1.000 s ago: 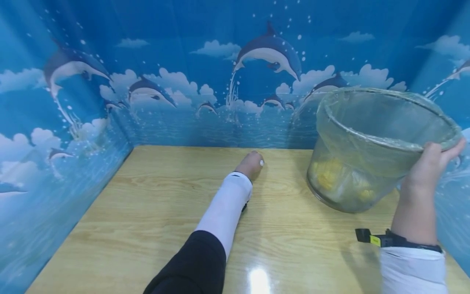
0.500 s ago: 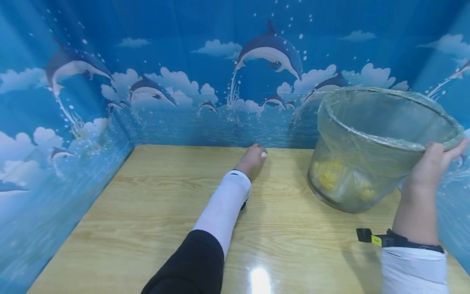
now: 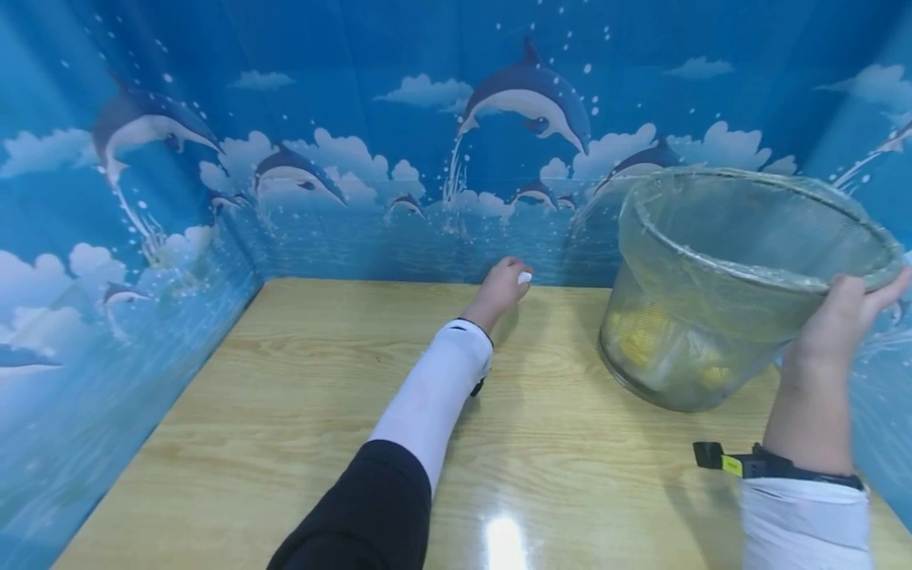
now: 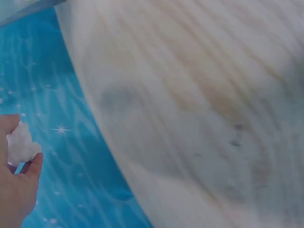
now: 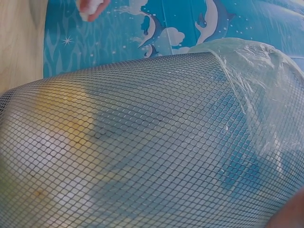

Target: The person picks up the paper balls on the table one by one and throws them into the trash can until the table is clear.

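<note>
My left hand (image 3: 502, 286) is stretched out to the far edge of the wooden table (image 3: 285, 412), lifted off the top, and pinches a small white crumpled wad (image 3: 524, 278). The left wrist view shows that white wad (image 4: 20, 144) held between my fingertips. My right hand (image 3: 841, 317) grips the rim of a mesh wastebasket (image 3: 720, 277) lined with a clear plastic bag and holds it tilted toward the left. Yellow and pale scraps (image 3: 641, 336) lie in its bottom. The right wrist view is filled by the basket's mesh wall (image 5: 142, 142).
Blue panels printed with dolphins (image 3: 527, 95) and clouds wall in the table at the back, left and right. A black wrist strap (image 3: 741, 465) sits on my right forearm. A light glare (image 3: 502, 542) lies on the table's near edge.
My left hand has lifted off the table and moved farther back and right, toward the basket, still holding the white wad. The basket and my right hand have hardly moved.
</note>
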Demonstrator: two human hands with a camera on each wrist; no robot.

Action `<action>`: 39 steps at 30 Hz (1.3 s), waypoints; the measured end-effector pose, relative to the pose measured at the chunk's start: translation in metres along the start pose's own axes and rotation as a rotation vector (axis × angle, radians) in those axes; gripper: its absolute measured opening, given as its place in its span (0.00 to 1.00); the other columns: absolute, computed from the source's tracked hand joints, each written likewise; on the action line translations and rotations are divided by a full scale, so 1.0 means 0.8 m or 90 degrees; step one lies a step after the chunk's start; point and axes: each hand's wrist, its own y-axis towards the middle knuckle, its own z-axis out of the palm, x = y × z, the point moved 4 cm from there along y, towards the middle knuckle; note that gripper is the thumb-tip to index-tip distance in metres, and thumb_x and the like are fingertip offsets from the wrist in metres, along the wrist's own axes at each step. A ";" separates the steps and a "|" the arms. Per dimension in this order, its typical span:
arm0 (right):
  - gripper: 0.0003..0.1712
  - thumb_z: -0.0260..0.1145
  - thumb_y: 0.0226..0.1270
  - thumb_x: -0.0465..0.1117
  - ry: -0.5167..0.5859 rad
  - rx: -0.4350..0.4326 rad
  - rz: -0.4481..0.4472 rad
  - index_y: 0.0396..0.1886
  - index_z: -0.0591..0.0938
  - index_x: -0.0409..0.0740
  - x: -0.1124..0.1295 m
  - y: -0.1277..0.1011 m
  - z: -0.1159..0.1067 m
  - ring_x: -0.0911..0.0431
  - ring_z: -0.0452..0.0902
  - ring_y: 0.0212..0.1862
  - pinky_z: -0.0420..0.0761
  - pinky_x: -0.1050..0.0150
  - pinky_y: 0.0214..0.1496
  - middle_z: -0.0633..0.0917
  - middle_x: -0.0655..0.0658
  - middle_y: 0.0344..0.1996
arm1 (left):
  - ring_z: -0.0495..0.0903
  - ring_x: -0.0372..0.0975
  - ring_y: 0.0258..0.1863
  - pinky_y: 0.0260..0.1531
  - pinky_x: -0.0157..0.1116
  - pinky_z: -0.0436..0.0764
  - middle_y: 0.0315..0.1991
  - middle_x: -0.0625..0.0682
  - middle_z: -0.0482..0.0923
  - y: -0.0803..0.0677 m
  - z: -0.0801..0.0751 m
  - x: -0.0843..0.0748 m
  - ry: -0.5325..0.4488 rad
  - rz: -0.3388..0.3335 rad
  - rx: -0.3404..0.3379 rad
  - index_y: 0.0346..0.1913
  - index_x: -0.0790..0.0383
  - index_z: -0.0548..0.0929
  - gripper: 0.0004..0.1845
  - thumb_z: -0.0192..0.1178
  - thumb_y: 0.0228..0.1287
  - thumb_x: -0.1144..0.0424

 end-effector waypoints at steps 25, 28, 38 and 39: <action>0.38 0.35 0.76 0.45 -0.011 -0.002 0.024 0.75 0.28 0.70 0.000 -0.001 0.001 0.74 0.22 0.72 0.26 0.76 0.70 0.30 0.67 0.74 | 0.66 0.43 0.68 0.60 0.39 0.76 0.69 0.49 0.64 -0.003 -0.081 -0.079 -0.247 0.038 -0.189 0.63 0.51 0.77 0.19 0.57 0.71 0.56; 0.38 0.35 0.76 0.45 -0.008 -0.006 0.025 0.75 0.28 0.70 0.000 -0.001 0.001 0.74 0.22 0.71 0.26 0.76 0.71 0.31 0.68 0.73 | 0.66 0.42 0.67 0.59 0.37 0.76 0.69 0.48 0.65 -0.004 -0.088 -0.085 -0.250 0.040 -0.196 0.62 0.50 0.78 0.19 0.57 0.71 0.56; 0.38 0.35 0.76 0.45 -0.009 -0.011 0.023 0.75 0.28 0.70 -0.002 0.000 0.000 0.74 0.22 0.72 0.27 0.76 0.71 0.31 0.68 0.73 | 0.68 0.40 0.66 0.54 0.30 0.78 0.70 0.46 0.63 -0.010 -0.102 -0.121 -0.210 0.110 -0.181 0.63 0.49 0.77 0.20 0.57 0.70 0.55; 0.38 0.35 0.76 0.45 -0.008 -0.011 0.022 0.75 0.28 0.70 -0.002 0.000 0.000 0.74 0.22 0.72 0.27 0.76 0.71 0.31 0.68 0.73 | 0.68 0.40 0.65 0.53 0.30 0.78 0.70 0.46 0.63 -0.011 -0.104 -0.124 -0.212 0.115 -0.180 0.63 0.48 0.77 0.20 0.57 0.70 0.55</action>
